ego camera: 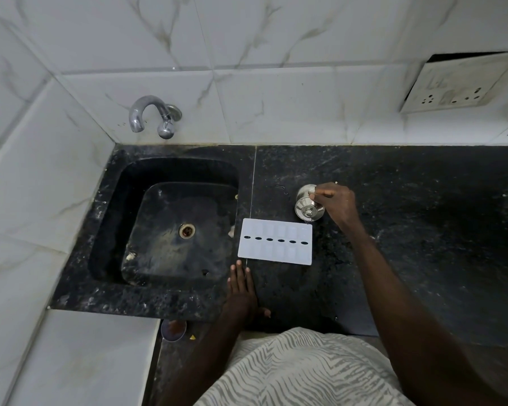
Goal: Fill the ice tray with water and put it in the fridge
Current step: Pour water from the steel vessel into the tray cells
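Hands: right hand (pixel 339 205) grips a tilted steel cup (pixel 307 205) just behind the white plastic ice tray (pixel 276 251) on the black stone surface (pixel 408 200), left hand (pixel 241 288) flat, open; tray probably light, bendy, spill-prone, so lift by both ends.

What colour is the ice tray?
White ice tray, dark oval slots along its middle; head view.

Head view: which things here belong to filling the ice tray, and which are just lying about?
Job: ice tray; steel cup, tilted and held at its rim by the right hand; tap; sink; left hand, flat on the counter.
Lying about: wall socket; round object below the counter edge.
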Demonstrator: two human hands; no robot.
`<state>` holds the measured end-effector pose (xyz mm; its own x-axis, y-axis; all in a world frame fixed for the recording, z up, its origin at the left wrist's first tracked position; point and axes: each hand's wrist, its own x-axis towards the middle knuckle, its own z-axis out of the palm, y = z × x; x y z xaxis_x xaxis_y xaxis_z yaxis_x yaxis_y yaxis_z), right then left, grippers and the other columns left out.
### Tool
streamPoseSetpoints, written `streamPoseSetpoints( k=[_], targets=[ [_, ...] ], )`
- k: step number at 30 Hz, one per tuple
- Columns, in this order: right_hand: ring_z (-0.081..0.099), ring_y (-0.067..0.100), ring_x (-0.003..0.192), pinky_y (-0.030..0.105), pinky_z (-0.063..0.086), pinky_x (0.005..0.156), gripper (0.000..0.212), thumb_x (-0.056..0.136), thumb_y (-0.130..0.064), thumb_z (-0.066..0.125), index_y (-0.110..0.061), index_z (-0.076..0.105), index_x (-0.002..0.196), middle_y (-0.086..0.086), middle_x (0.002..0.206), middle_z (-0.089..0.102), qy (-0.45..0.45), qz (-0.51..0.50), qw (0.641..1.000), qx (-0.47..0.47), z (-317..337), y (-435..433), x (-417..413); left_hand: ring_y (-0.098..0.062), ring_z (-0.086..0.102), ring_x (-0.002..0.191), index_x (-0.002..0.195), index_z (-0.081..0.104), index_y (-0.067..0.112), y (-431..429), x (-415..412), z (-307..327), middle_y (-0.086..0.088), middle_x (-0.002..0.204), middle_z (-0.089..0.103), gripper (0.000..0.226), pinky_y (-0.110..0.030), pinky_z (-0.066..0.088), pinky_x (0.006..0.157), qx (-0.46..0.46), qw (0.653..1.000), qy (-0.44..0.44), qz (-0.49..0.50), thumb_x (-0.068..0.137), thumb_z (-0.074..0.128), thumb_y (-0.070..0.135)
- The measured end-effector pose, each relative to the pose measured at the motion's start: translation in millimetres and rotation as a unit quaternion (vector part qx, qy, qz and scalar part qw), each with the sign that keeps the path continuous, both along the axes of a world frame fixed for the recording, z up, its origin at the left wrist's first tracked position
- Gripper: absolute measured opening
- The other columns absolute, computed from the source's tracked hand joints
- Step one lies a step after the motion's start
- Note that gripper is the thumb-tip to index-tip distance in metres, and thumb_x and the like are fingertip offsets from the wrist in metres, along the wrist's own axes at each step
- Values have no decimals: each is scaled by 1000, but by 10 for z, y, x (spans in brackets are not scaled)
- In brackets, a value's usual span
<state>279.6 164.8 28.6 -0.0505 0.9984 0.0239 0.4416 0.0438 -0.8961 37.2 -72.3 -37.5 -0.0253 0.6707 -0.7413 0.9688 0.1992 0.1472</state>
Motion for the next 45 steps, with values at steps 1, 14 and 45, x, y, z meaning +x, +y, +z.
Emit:
streamPoseSetpoints(
  k=[1, 14, 45],
  targets=[
    [67, -9, 69, 8, 49, 65, 12, 82, 0, 83, 1, 81, 94, 8, 93, 75, 2, 0, 1000, 1, -9, 2, 5, -47, -40, 142, 153, -28, -3, -6, -1, -6, -30, 151, -45, 141, -55, -14, 122, 1, 1000, 0, -1, 80, 65, 75],
    [70, 5, 79, 14, 52, 74, 11, 80, -4, 85, -2, 83, 91, 8, 94, 77, 1, 18, 1000, 8, -83, 34, 52, -47, -39, 143, 153, -27, -2, 6, 15, 13, -27, 144, -49, 142, -54, -15, 121, -6, 1000, 5, -1, 79, 66, 74],
    [69, -1, 75, 16, 54, 71, 13, 81, -3, 84, -2, 83, 94, 9, 96, 77, 17, -6, 1000, -18, -60, 71, 44, -48, -38, 143, 153, -27, -4, -3, 0, -60, -28, 143, -50, 142, -56, -14, 122, 6, 1000, 3, 2, 79, 64, 76]
  ],
)
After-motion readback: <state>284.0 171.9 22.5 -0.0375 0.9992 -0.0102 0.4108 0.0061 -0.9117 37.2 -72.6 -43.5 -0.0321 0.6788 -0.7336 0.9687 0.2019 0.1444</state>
